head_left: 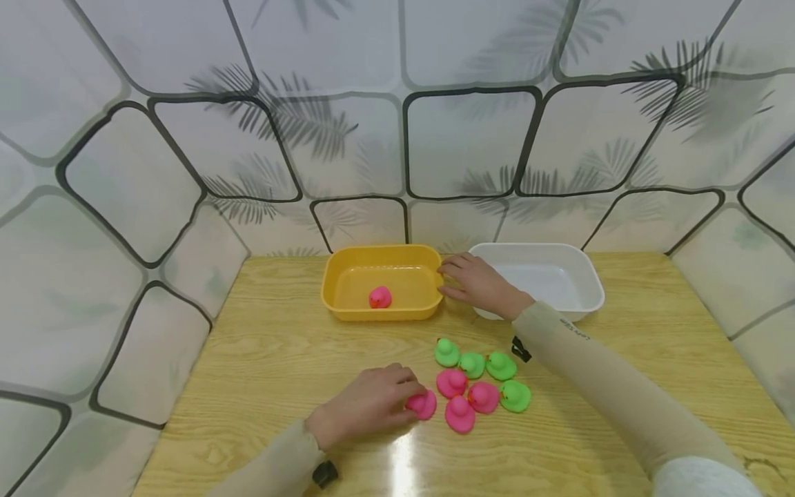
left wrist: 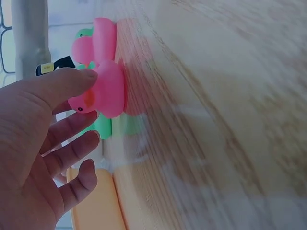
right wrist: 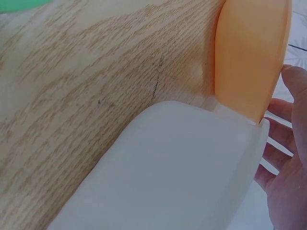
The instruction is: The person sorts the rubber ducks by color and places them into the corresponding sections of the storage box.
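My left hand (head_left: pixel 375 400) pinches a pink rubber duck (head_left: pixel 425 406) at the left of the group on the table. In the left wrist view the thumb lies against this duck (left wrist: pixel 109 91), and the other fingers are loosely bent. My right hand (head_left: pixel 475 279) is at the right rim of the yellow tub (head_left: pixel 381 315), its fingers stretched toward it over the near left corner of the white tub (head_left: pixel 586 304). The right wrist view shows the thumb right at the yellow tub's rim (right wrist: pixel 254 57). One pink duck (head_left: pixel 380 297) lies in the yellow tub.
Beside my left hand sit several more ducks: pink ones (head_left: pixel 460 414) and green ones (head_left: pixel 500 366). Both tubs stand side by side at the back of the wooden table (head_left: pixel 267 345). Patterned cloth walls (head_left: pixel 354 159) rise behind it and at both sides.
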A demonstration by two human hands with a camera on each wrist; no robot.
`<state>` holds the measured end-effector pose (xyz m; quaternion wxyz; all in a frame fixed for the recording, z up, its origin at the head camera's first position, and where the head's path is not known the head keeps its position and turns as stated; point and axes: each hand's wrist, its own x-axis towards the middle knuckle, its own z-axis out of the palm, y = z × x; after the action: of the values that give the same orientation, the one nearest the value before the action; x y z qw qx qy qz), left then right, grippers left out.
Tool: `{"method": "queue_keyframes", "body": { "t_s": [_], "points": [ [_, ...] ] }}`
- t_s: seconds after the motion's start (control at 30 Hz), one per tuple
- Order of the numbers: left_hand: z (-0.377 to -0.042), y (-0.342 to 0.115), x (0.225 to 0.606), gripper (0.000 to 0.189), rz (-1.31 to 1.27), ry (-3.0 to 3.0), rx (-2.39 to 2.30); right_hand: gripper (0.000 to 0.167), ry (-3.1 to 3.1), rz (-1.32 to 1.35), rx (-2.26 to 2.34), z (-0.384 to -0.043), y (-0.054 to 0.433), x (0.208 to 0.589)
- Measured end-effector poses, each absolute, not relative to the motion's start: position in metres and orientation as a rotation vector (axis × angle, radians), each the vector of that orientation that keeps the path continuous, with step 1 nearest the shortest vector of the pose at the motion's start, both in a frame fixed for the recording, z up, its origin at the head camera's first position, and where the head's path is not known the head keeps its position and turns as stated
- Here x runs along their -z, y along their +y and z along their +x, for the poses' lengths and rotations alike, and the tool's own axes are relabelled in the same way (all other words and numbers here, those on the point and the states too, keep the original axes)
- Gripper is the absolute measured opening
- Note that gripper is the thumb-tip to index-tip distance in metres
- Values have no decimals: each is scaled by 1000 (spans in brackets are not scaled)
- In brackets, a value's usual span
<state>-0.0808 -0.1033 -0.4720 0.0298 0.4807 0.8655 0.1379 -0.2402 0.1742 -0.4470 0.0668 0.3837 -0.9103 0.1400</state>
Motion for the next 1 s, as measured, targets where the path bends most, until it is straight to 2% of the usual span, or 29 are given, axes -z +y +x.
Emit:
{"method": "queue_keyframes", "body": {
  "t_s": [0.53,1.0],
  "points": [
    [-89,-114,460,30,1394,2723,-434,39,-2735,1162,-423,-243,175,449],
    [-114,-126,438,29,1482,2830,-453,39,-2722,1162,-417,-244,175,451]
  ]
}}
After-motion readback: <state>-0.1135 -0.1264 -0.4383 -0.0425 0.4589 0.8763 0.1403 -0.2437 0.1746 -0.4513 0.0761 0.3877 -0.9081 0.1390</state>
